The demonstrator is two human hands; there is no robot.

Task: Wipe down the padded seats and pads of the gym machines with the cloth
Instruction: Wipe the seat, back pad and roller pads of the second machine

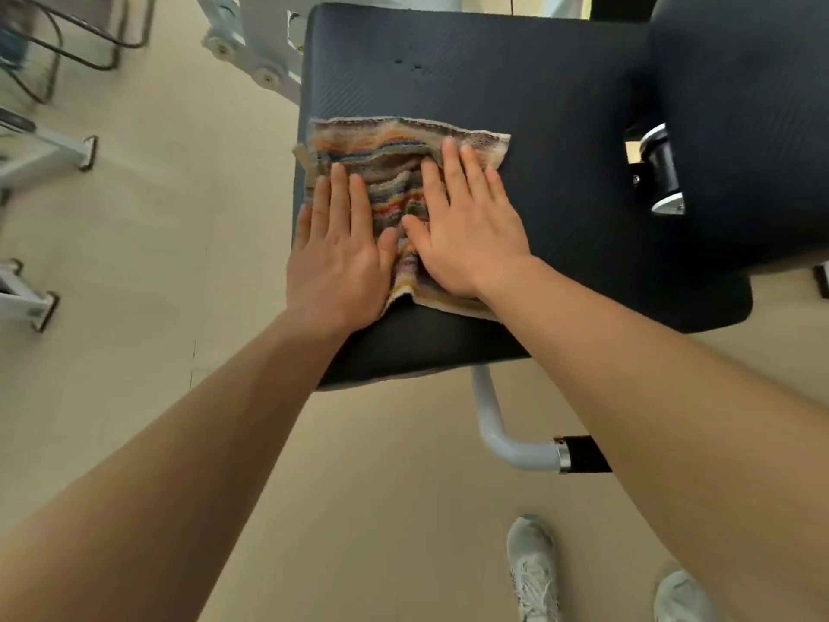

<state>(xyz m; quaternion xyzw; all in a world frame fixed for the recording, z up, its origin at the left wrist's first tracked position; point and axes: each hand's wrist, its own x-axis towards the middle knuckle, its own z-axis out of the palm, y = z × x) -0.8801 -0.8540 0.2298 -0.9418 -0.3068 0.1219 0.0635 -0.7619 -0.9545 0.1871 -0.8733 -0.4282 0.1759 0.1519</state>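
A multicoloured striped terry cloth (pixel 394 172) lies spread flat on the left part of a dark, textured padded seat (pixel 516 83), its left edge reaching the seat's left side and its near edge a little short of the seat's near edge; the left hand (pixel 341 244) lies palm down on the cloth's near left part, fingers straight and close together, pressing it onto the pad; the right hand (pixel 466 226) lies palm down just beside it on the cloth's right part, fingers straight and slightly spread, thumb near the left hand's thumb; neither hand curls round the fabric, both simply press on it. To the right a second dark pad (pixel 740 127) stands above the seat, with a black and silver roller fitting (pixel 661 172) showing in the gap between them; below the seat's near edge a pale grey curved metal tube (pixel 498 433) ends in a black grip (pixel 583 454); two light-coloured sneakers (pixel 534 572) stand on the beige floor (pixel 179 262) at the near right; white machine frame parts (pixel 260 47) rise at the far left of the seat.
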